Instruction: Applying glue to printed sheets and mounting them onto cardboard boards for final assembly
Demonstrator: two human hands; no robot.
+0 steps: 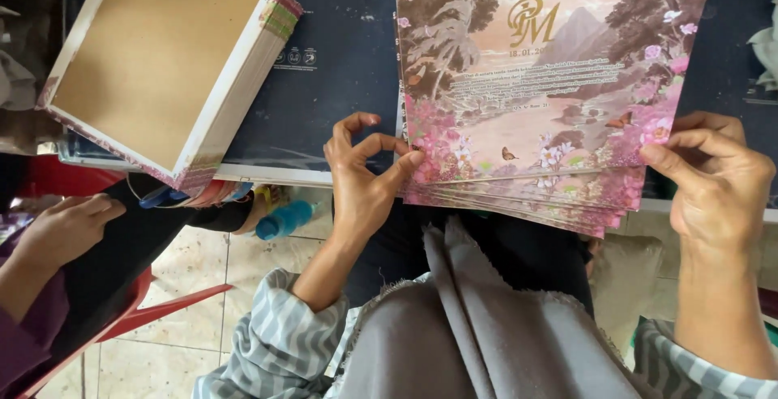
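Both hands, left hand point(361, 176) and right hand point(717, 180), are pinched by the fingers onto a stack of cards point(527, 99), its edges held between them.

Soft even daylight, faint shadows, mild glare on glossy printed sheets point(535, 83); sharp centre, slight wide-angle stretch at edges.

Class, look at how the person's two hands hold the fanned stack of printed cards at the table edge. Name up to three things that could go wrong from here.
1. The cards are fanned and held only at their lower corners by the left hand and right hand, so lower sheets might slip out.
2. The stack overhangs the table edge, so loose sheets would likely fall to the lap or floor.
3. The box also juts past the edge and could be knocked off.
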